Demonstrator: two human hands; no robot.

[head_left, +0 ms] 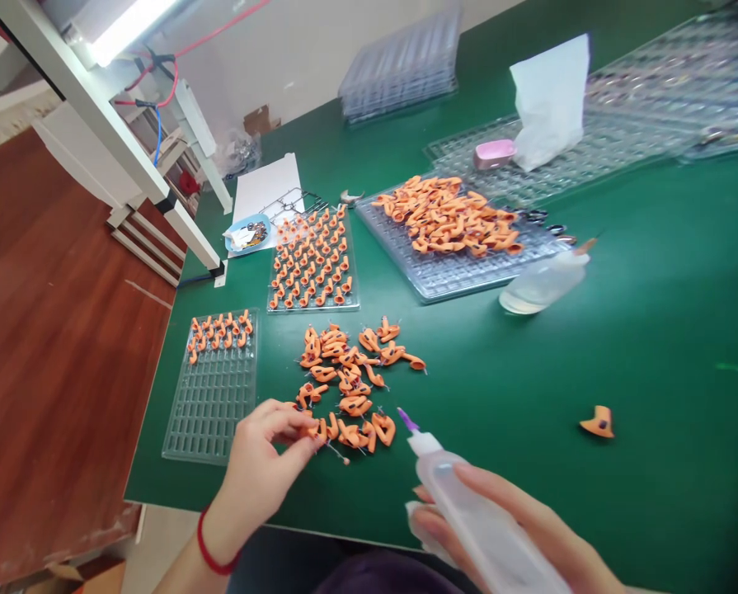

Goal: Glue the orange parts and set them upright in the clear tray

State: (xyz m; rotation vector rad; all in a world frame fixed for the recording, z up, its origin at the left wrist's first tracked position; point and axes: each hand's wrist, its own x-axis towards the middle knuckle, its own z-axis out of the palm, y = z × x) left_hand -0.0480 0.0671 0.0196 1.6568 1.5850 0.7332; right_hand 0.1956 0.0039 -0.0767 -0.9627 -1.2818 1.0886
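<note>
My right hand point(517, 520) is wrapped round a translucent squeeze bottle point(467, 503), its purple nozzle tip pointing up and left. Something white, like tissue, shows under those fingers. At the near left edge of a loose pile of small curved orange plastic parts point(354, 404), my left hand point(270, 450) has thumb and fingertips closed on one orange part point(312, 431), mostly covered by the fingers. Thin wires stick out of several parts in the pile. To the left of this hand lies a clear blister tray point(211, 412) with orange parts in its far rows.
A fuller tray point(314, 264) of orange parts stands behind the pile. Stacked trays point(430, 285) carry a large orange heap. Another bottle point(542, 285) leans at right, and one orange piece point(599, 422) lies alone. Farther back are a pink object point(494, 154) and a white bag point(551, 103).
</note>
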